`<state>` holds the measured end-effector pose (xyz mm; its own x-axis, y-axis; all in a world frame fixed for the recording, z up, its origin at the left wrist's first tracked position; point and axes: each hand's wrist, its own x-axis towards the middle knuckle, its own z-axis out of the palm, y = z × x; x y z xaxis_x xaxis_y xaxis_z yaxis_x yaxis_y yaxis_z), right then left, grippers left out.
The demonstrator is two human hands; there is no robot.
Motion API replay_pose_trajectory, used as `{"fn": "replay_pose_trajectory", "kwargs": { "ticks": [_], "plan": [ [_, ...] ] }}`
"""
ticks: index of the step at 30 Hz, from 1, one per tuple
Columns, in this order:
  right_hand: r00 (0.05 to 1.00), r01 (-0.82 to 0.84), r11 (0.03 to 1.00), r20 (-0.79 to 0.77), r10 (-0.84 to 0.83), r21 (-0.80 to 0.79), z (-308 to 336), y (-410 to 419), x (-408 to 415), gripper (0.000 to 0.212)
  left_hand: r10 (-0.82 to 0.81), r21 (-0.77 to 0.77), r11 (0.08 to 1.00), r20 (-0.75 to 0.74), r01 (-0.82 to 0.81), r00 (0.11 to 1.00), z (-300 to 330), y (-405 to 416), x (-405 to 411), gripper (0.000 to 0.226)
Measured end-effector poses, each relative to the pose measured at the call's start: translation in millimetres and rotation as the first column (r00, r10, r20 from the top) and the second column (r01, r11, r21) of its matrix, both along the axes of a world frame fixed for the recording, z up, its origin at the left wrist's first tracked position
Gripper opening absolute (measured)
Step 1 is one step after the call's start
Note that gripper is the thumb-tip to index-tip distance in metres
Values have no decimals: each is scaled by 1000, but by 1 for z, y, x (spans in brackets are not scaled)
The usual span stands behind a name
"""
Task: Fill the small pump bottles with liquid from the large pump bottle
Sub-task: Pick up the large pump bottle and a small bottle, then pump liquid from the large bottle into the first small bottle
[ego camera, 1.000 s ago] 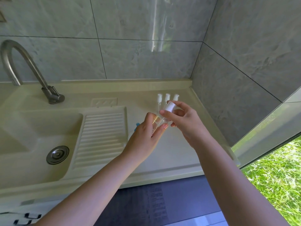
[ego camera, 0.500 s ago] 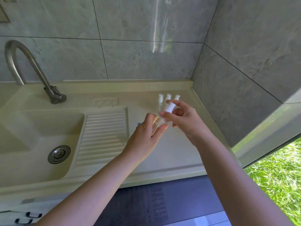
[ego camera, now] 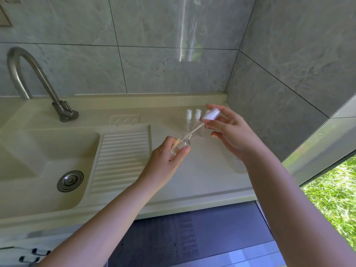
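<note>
The left hand (ego camera: 165, 160) grips a clear bottle (ego camera: 182, 146) above the counter (ego camera: 202, 176), just right of the ribbed drainboard (ego camera: 121, 157). The right hand (ego camera: 233, 135) pinches the white pump cap (ego camera: 211, 114), lifted out and up to the right of the drainboard, its thin tube (ego camera: 192, 132) slanting down to the bottle's mouth. 2 small capped bottles (ego camera: 192, 117) stand beyond, near the back ledge; a 3rd may sit behind the cap, I cannot tell. Bare counter runs from the drainboard's right edge to the side wall (ego camera: 279, 112).
</note>
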<state>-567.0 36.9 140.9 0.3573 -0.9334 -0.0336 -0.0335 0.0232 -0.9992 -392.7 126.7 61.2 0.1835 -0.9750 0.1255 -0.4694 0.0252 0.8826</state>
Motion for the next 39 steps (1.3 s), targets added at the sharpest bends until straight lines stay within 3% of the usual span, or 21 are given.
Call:
{"fn": "replay_pose_trajectory", "kwargs": {
  "ticks": [5,9,15,18,24,31,39],
  "plan": [
    [971,207,977,113,-212,57,-6,-14,-17,33,46,55,998,-40,-44,998,-11,8,12,17],
    [885,362,891,200,-421,275,-34,-23,-20,13,68,101,993,-68,-61,995,-16,14,20,19],
    [846,468,775,39,-532,425,-118,-27,-4,22,108,106,989,-74,-100,991,-24,19,28,18],
    [854,519,781,-159,-496,348,-159,-28,4,26,125,90,989,-92,-117,988,-29,21,29,18],
    [764,483,876,-488,-423,-4,-189,-25,13,20,95,61,994,-104,-89,990,-35,20,28,19],
    [745,340,929,-560,-361,-147,-203,-26,20,19,93,8,996,-156,-93,983,-39,18,32,23],
    [718,307,942,-618,-321,-132,-217,-27,21,20,96,23,995,-138,-93,986,-45,18,36,20]
  ]
}}
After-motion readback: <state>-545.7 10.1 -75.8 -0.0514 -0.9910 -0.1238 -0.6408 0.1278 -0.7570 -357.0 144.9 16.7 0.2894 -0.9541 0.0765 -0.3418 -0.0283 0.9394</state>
